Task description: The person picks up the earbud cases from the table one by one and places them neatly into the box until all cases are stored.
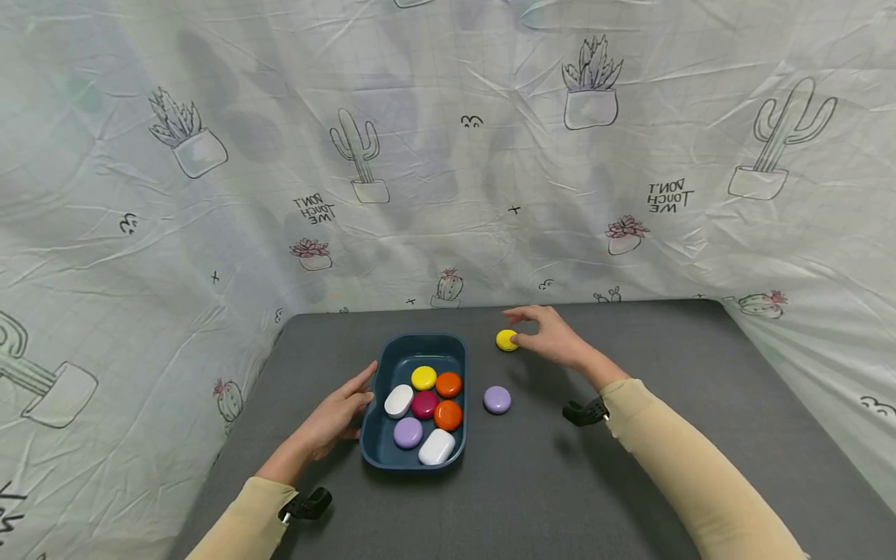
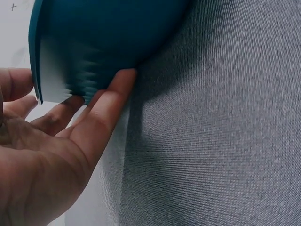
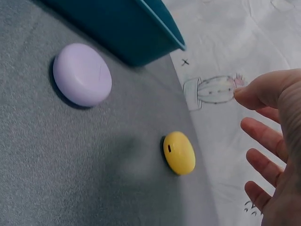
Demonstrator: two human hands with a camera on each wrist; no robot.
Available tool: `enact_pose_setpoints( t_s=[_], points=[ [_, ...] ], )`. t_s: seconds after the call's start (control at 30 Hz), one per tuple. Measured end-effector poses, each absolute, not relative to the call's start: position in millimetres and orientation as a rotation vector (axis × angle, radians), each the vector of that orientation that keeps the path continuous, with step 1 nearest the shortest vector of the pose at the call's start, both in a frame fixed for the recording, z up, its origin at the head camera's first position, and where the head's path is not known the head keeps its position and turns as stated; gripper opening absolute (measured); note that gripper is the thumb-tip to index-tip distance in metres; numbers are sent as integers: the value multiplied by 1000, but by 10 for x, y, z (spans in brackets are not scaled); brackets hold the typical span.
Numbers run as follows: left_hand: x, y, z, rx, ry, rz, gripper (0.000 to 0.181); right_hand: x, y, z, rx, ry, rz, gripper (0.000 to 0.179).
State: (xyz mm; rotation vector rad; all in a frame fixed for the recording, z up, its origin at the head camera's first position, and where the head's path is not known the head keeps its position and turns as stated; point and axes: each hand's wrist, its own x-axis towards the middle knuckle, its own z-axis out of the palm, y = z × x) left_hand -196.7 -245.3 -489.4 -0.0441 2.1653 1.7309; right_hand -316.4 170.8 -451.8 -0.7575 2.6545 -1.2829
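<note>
My left hand (image 1: 336, 416) rests against the left side of a dark blue tray (image 1: 413, 342), its fingertips on the outer wall (image 2: 108, 33). Rounded, glossy pebble-like pieces lie inside: a yellow one (image 1: 423, 378), two orange ones, a dark pink one (image 1: 425, 404), a purple one and two white ones. My right hand (image 1: 549, 338) hovers with fingers spread over a yellow rounded piece (image 1: 505, 341) right of the tray. That piece has a small dark slot, and in the right wrist view the fingers stand apart from it (image 3: 178, 153). Nothing is held in the right hand.
A second purple rounded piece (image 1: 497, 400) lies on the table between the tray and my right forearm. The dark grey table (image 1: 532, 498) ends at a white cactus-print curtain (image 1: 448, 233) behind and at both sides.
</note>
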Motion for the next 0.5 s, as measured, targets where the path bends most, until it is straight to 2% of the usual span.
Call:
enact_pose_setpoints(
  t_s=[0.5],
  points=[
    [-1976,-2462,-4922,-1,2160,1715,59,-3343,1769,-4720,-626,2676,-1279,54]
  ],
)
